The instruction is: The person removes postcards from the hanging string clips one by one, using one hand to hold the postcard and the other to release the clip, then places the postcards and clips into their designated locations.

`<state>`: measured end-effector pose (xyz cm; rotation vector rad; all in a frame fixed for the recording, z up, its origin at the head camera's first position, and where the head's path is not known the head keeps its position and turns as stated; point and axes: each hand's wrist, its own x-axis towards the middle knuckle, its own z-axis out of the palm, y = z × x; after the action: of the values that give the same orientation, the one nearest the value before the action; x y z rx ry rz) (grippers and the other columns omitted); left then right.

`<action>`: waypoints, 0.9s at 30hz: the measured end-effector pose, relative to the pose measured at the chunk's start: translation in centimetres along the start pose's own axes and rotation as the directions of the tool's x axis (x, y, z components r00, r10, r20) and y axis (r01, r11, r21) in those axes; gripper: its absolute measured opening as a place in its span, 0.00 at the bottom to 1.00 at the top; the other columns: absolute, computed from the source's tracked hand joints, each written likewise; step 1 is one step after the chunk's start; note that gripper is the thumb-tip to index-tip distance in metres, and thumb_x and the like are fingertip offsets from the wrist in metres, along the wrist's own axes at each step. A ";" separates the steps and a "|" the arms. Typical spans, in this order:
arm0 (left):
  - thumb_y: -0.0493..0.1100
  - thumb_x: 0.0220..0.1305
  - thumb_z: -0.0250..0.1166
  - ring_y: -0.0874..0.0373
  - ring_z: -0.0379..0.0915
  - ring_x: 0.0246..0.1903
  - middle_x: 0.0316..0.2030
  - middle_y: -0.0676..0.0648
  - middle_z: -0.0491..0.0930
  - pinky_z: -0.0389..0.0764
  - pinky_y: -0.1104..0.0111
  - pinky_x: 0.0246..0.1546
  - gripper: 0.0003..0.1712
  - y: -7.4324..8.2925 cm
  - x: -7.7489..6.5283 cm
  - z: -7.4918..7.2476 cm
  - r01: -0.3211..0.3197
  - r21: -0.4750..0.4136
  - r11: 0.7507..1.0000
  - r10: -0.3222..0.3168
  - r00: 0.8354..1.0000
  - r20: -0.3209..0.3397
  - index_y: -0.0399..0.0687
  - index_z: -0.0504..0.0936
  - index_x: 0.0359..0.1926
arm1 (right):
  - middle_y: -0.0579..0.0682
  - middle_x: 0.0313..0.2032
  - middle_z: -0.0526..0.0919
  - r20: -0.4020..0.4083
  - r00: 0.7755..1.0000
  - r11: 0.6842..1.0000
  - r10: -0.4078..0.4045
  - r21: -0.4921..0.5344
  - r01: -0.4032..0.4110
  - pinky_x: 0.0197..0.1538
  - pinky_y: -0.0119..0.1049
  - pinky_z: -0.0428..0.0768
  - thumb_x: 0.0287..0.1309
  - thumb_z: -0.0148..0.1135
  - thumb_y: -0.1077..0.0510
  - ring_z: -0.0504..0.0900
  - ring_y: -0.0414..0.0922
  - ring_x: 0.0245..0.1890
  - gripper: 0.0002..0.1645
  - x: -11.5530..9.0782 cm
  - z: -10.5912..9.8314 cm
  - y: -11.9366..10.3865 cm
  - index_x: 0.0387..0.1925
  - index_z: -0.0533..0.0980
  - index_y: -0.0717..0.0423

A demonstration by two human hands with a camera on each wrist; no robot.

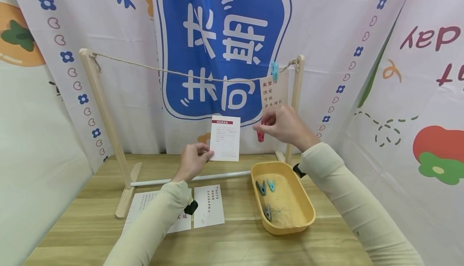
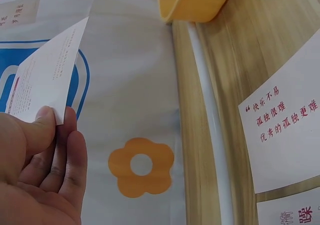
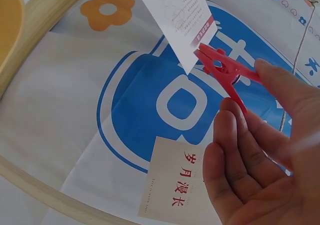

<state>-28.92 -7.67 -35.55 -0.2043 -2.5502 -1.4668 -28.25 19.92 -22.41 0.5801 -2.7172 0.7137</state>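
Observation:
My left hand (image 1: 193,160) pinches a white printed card (image 1: 225,139) by its lower left corner, thumb in front, and holds it up below the string. Between thumb and fingertips, my right hand (image 1: 286,126) grips a red clothespin (image 3: 223,69) by its handle ends. The pin's jaws point away from the hand, apart from the card in the head view. A twine line (image 1: 156,69) sags between two wooden posts. On its right end hangs a beige card (image 1: 273,91), held by a light blue clothespin (image 1: 274,71); the right hand partly covers its lower edge.
A yellow basin (image 1: 308,213) on the wooden table contains several clothespins, dark and light blue. Printed cards (image 1: 209,206) lie at the front left, partly under the left forearm. A white bar (image 1: 217,176) joins the stand's feet. A printed curtain (image 1: 137,129) hangs behind.

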 end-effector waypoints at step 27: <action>0.39 0.63 0.66 0.50 0.81 0.35 0.35 0.44 0.85 0.82 0.69 0.33 0.09 -1.1 -1.3 0.5 0.072 -0.038 0.997 -0.070 0.996 0.062 0.42 0.84 0.43 | 0.43 0.23 0.84 0.116 0.992 0.998 0.057 -0.029 -0.054 0.30 0.32 0.80 0.50 0.72 0.43 0.79 0.41 0.24 0.14 -2.3 1.9 1.6 0.25 0.82 0.47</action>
<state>-27.92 -7.77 -37.04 -0.1682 -2.6024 -1.5618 -27.22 20.94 -25.54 0.5596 -2.8566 0.6765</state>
